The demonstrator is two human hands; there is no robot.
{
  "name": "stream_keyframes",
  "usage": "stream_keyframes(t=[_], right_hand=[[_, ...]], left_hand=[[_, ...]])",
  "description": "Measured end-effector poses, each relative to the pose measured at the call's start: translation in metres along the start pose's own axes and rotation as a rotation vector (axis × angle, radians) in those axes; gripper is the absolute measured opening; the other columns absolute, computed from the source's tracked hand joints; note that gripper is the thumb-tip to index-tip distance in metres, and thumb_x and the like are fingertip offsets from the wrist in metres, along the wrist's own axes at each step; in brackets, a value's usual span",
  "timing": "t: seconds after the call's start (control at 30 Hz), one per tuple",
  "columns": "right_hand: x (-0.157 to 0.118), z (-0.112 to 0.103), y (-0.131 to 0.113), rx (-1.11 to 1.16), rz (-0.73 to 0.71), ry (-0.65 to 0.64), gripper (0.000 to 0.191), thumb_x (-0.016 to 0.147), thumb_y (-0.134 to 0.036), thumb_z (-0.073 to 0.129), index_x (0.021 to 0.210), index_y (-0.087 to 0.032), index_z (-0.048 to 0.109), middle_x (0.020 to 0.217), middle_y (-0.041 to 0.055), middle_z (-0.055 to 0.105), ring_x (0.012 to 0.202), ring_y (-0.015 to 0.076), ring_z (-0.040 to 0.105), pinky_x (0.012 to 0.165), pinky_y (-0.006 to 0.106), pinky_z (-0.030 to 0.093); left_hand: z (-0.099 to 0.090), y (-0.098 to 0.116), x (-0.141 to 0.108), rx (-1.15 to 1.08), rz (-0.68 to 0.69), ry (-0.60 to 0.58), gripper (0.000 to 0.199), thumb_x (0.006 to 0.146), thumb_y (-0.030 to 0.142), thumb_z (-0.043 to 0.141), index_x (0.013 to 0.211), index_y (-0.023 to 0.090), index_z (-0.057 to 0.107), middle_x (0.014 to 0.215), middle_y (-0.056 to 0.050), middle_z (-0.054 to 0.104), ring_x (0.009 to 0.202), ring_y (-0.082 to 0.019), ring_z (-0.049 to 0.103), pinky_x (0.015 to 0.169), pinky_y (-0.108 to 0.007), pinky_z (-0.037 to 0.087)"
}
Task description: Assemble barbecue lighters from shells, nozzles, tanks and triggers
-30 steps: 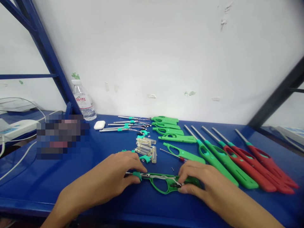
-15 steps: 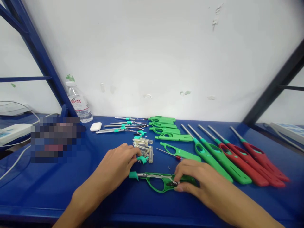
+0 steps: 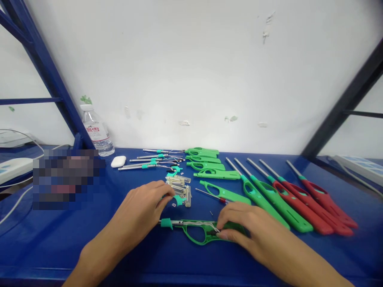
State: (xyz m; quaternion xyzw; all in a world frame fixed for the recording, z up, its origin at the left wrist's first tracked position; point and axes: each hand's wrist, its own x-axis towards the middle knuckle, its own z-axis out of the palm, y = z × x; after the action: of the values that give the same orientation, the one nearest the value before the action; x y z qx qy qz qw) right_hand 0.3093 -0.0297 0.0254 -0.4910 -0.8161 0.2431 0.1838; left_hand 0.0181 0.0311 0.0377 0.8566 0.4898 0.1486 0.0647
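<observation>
A green half-shell lighter handle lies with its inside facing up, a metal tube with a teal collar at its left end and white wires inside. My right hand is closed on its right part, thumb and fingertips at a small black piece. Above the tube, my left hand is closed in a pinch beside a teal trigger piece; its fingers hide what they hold. Several clear fuel tanks lie just past it. A screwdriver points left near my right hand.
Several green handle shells and metal tubes with wires lie at the back. Assembled green lighters and red lighters lie at the right. A water bottle and a white case stand back left. A small screw lies loose.
The view has shifted slightly. My left hand has drawn back a little from the teal trigger piece and fuel tanks. My right hand stays at the green handle, where the metal tube now shows farther left.
</observation>
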Motion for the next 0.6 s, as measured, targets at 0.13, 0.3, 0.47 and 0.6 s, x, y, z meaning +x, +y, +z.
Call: stream_keyframes(t=[0.13, 0.3, 0.47, 0.6], right_hand=[[0.002, 0.000, 0.003, -0.027, -0.003, 0.023, 0.010, 0.106, -0.035, 0.066, 0.099, -0.031, 0.072, 0.105, -0.0047, 0.073, 0.106, 0.0177, 0.067, 0.094, 0.029, 0.044], [0.001, 0.001, 0.002, -0.042, -0.007, 0.037, 0.012, 0.108, -0.036, 0.062, 0.103, -0.031, 0.072, 0.108, -0.0036, 0.073, 0.107, 0.0191, 0.067, 0.094, 0.031, 0.044], [0.000, 0.000, 0.002, -0.030, -0.021, 0.047, 0.008, 0.106, -0.035, 0.065, 0.103, -0.031, 0.071, 0.108, -0.0051, 0.073, 0.107, 0.0176, 0.066, 0.096, 0.029, 0.043], [-0.001, -0.001, 0.001, -0.018, -0.016, 0.034, 0.011, 0.107, -0.036, 0.064, 0.102, -0.031, 0.071, 0.108, -0.0051, 0.073, 0.107, 0.0171, 0.066, 0.097, 0.029, 0.043]], left_hand=[[-0.007, 0.006, -0.008, -0.153, 0.089, 0.051, 0.018, 0.104, 0.018, 0.061, 0.107, 0.031, 0.074, 0.105, 0.005, 0.075, 0.095, -0.018, 0.070, 0.081, -0.028, 0.045], [-0.003, 0.020, -0.018, -0.248, 0.178, -0.051, 0.019, 0.103, 0.019, 0.062, 0.101, 0.033, 0.074, 0.102, 0.009, 0.076, 0.092, -0.015, 0.070, 0.081, -0.026, 0.043], [0.010, 0.031, -0.017, -0.178, 0.164, -0.077, 0.022, 0.106, 0.019, 0.056, 0.101, 0.031, 0.074, 0.098, 0.006, 0.076, 0.085, -0.017, 0.070, 0.077, -0.029, 0.042], [0.016, 0.037, -0.014, -0.199, 0.190, -0.095, 0.022, 0.105, 0.018, 0.055, 0.101, 0.029, 0.074, 0.099, 0.004, 0.077, 0.087, -0.018, 0.071, 0.077, -0.029, 0.042]])
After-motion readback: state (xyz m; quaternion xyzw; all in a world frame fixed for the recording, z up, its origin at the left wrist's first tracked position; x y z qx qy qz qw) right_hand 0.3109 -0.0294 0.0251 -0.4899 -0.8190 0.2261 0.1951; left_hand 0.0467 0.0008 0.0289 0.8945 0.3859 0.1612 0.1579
